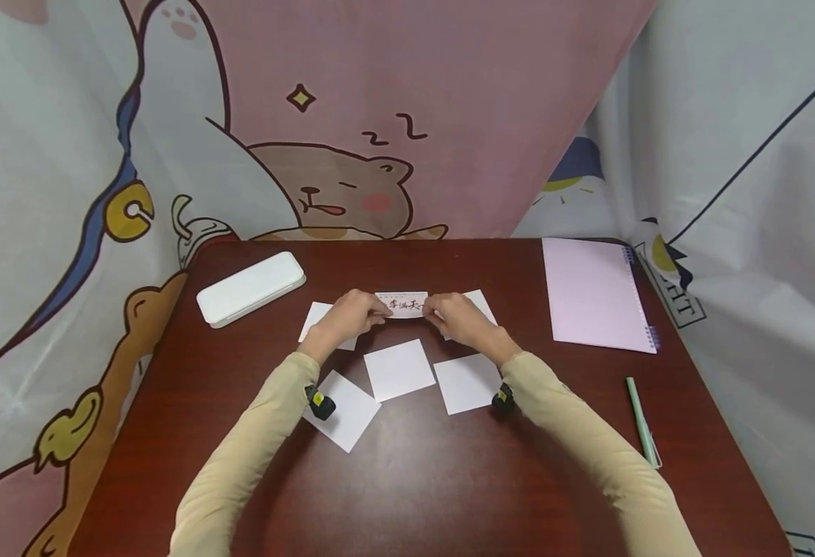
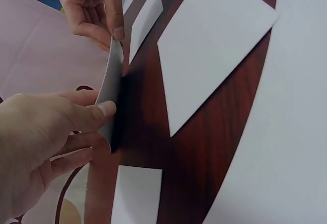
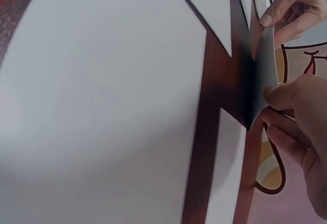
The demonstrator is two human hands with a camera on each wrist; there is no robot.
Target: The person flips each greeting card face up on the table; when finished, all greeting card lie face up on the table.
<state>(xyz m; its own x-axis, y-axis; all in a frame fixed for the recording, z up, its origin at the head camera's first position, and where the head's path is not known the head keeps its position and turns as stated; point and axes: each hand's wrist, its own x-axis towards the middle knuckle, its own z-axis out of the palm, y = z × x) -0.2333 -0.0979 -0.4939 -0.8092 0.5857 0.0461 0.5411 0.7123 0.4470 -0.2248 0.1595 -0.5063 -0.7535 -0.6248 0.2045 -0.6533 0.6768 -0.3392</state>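
Note:
A white card [image 1: 404,304] with red print and dark handwritten characters is stood up on the far side of the table, its written face toward the head camera. My left hand [image 1: 352,315] pinches its left end between thumb and fingers. At the opposite end, my right hand [image 1: 465,319] does the same. Both wrist views show the card [image 2: 110,81] edge-on and slightly bowed, with a dark shadow at its base. Blank white cards lie around it: one in the middle [image 1: 399,370], one at lower left [image 1: 347,418], one at lower right [image 1: 465,383].
Two more white cards, one left [image 1: 314,312] and one right [image 1: 481,303], are partly covered by the hands. A white case [image 1: 251,288] lies at the back left of the brown table [image 1: 407,495]. On the right are a pink spiral notebook [image 1: 597,294] and a green pen [image 1: 640,422].

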